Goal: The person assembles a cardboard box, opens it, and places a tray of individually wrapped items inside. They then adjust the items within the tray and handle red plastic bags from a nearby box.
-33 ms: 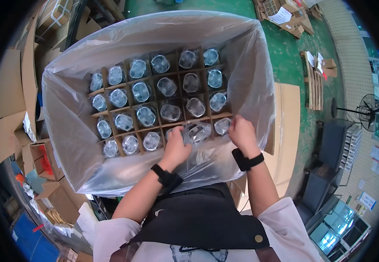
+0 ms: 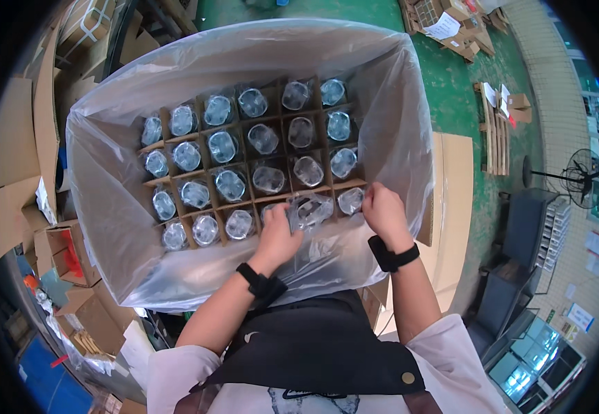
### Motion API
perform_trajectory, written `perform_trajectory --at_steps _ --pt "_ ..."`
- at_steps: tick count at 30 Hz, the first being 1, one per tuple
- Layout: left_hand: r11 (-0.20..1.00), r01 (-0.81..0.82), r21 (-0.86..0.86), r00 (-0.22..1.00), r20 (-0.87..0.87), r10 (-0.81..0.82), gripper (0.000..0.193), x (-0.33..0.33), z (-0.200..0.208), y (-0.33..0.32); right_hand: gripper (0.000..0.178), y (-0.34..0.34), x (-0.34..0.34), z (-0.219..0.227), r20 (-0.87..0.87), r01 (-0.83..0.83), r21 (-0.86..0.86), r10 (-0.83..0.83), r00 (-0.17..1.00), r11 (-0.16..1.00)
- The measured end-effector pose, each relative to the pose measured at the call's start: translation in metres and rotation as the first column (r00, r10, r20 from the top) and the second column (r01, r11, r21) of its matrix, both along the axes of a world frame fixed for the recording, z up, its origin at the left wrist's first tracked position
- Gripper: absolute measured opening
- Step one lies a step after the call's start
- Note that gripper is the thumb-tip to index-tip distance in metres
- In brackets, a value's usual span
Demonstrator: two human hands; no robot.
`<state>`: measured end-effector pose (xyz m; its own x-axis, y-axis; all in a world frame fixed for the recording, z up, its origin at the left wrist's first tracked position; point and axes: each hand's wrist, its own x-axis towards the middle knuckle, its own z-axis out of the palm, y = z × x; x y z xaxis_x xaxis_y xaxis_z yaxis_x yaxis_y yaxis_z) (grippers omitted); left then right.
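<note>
A large carton lined with a clear plastic liner (image 2: 141, 265) stands before me, with a cardboard divider grid (image 2: 254, 207) inside. In its cells sit round, silvery, piston-like parts (image 2: 230, 184), each wrapped in clear plastic. At the front row, my left hand (image 2: 278, 233) has its fingers curled at the loose bag of one wrapped part (image 2: 311, 212), and it partly covers the part to its left. My right hand (image 2: 385, 217) is closed at the edge of the front right wrapped part (image 2: 351, 201); its fingertips are mostly hidden.
Flattened cardboard (image 2: 451, 221) lies to the right of the carton. Smaller open boxes (image 2: 82, 314) crowd the left side. Farther right are a wooden pallet (image 2: 496, 138), a standing fan (image 2: 578, 177) and dark cabinets (image 2: 523, 228) by the wall.
</note>
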<state>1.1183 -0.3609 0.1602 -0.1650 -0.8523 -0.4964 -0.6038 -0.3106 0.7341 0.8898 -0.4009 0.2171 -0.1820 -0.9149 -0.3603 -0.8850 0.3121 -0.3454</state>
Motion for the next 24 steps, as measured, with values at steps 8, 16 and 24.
perform_trajectory --at_steps 8,16,24 --pt "0.656 0.750 0.091 0.647 -0.312 -0.696 0.062 -0.046 -0.052 0.001 0.021 -0.104 0.088 0.058 0.274 -0.203 -0.265 0.276 0.921 0.942" --pt "0.864 0.475 -0.168 0.878 0.034 -0.477 0.041 0.025 0.066 -0.171 0.021 -0.258 0.010 -0.137 -0.238 0.117 0.046 -0.103 0.966 0.992" --pt "0.839 0.189 -0.510 0.973 -0.018 -0.230 0.047 -0.070 -0.036 -0.239 0.014 -0.222 0.015 -0.110 0.084 0.123 -0.233 -0.106 0.991 0.965"
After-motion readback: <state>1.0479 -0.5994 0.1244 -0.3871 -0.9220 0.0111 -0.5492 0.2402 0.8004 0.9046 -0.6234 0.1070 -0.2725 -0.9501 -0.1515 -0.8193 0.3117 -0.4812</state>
